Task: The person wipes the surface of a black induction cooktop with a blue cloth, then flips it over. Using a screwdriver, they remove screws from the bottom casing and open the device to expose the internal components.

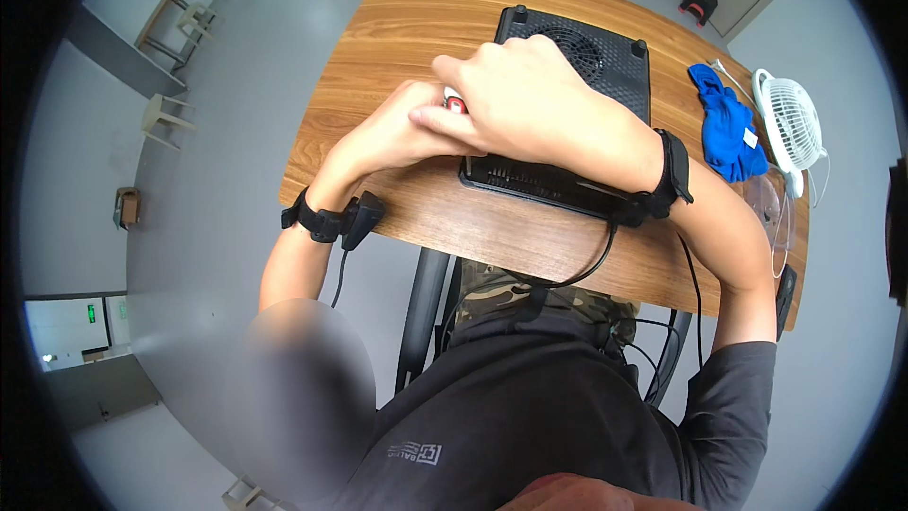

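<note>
Two bare hands meet just above centre of the frame, over a wooden table (407, 28). The right hand (530, 80), reaching in from the right, is curled closed, its thumb and forefinger pinching a small red-and-white object (456, 105). Only a bit of that object shows, in the gap between the hands, so its full shape cannot be told. The left hand (402, 128) comes from the left and tucks its fingers beneath the right; they are hidden, so whether it grips anything cannot be told. Under and behind the right hand, at upper centre, lies a black panel (619, 71) with a round fan grille (574, 52). Toward the right edge of the table, a blue cloth (728, 132) lies beside a small white fan (793, 118). Both wrists wear black straps (673, 170).
</note>
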`<action>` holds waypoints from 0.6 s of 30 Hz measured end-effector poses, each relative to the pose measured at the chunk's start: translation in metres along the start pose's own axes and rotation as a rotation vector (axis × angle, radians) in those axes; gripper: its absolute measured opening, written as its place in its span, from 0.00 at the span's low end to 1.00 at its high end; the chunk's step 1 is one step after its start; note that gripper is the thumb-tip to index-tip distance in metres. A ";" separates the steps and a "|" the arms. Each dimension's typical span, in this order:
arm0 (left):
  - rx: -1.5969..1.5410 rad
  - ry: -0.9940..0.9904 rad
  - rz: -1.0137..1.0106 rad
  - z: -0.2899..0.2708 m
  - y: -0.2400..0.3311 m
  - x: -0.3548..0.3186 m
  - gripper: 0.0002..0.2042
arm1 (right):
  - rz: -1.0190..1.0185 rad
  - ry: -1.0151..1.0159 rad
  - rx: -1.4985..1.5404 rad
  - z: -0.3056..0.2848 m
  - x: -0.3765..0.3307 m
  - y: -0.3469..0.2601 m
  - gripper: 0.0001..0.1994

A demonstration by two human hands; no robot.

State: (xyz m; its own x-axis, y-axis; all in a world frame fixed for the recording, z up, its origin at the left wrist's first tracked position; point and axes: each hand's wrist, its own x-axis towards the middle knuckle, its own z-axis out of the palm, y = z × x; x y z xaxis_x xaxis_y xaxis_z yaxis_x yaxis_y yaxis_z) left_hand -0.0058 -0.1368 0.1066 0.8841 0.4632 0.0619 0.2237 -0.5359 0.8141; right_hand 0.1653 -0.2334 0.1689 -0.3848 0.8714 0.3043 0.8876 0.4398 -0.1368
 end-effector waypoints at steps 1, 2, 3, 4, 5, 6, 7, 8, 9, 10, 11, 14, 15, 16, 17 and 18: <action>0.000 -0.021 0.009 0.001 0.007 0.001 0.21 | 0.034 -0.044 -0.058 -0.004 0.002 -0.001 0.19; -0.001 -0.044 0.015 0.003 0.013 0.001 0.22 | 0.070 -0.089 -0.114 -0.005 0.002 -0.002 0.22; 0.011 -0.043 -0.036 0.003 0.018 0.002 0.24 | 0.039 -0.001 -0.111 0.000 -0.001 0.000 0.23; 0.024 -0.031 -0.017 0.005 0.016 0.002 0.24 | 0.041 -0.003 -0.110 0.001 -0.002 0.000 0.22; 0.038 -0.016 0.000 0.005 0.014 0.002 0.24 | 0.039 -0.005 -0.109 0.001 -0.002 -0.001 0.21; 0.052 -0.001 0.018 0.006 0.012 0.002 0.24 | 0.037 -0.006 -0.109 0.002 -0.001 -0.001 0.20; 0.050 0.011 0.034 0.007 0.011 0.002 0.23 | 0.036 -0.012 -0.081 0.002 -0.001 -0.002 0.18; 0.052 0.022 0.051 0.008 0.011 0.001 0.23 | 0.034 -0.015 -0.051 0.002 -0.001 -0.002 0.16; 0.053 0.032 0.068 0.008 0.010 0.001 0.22 | 0.033 -0.018 -0.023 0.002 0.000 -0.003 0.15; -0.001 0.007 0.053 0.007 0.010 0.000 0.21 | 0.012 -0.021 -0.005 0.003 0.000 -0.003 0.14; -0.055 -0.023 0.039 0.005 0.008 -0.001 0.21 | -0.006 -0.022 0.014 0.004 0.001 -0.003 0.14; -0.112 -0.067 -0.052 -0.002 -0.005 -0.006 0.19 | -0.056 0.036 0.094 0.008 -0.001 0.001 0.13; -0.114 -0.071 -0.090 -0.003 -0.008 -0.008 0.18 | -0.074 0.064 0.124 0.009 -0.002 0.002 0.12; -0.132 -0.042 -0.066 -0.001 -0.008 -0.008 0.17 | -0.076 0.051 0.126 0.009 -0.003 0.001 0.13; -0.152 -0.011 -0.037 0.001 -0.006 -0.007 0.16 | -0.078 0.037 0.121 0.007 -0.003 0.001 0.13; -0.171 0.020 -0.007 0.002 -0.004 -0.006 0.15 | -0.080 0.024 0.117 0.005 -0.003 0.000 0.13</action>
State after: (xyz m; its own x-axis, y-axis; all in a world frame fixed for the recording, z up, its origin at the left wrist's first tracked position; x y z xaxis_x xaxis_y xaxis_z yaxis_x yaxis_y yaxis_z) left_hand -0.0112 -0.1387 0.1022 0.8740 0.4815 0.0658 0.1554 -0.4052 0.9009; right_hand 0.1650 -0.2350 0.1635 -0.4458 0.8278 0.3407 0.8182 0.5311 -0.2200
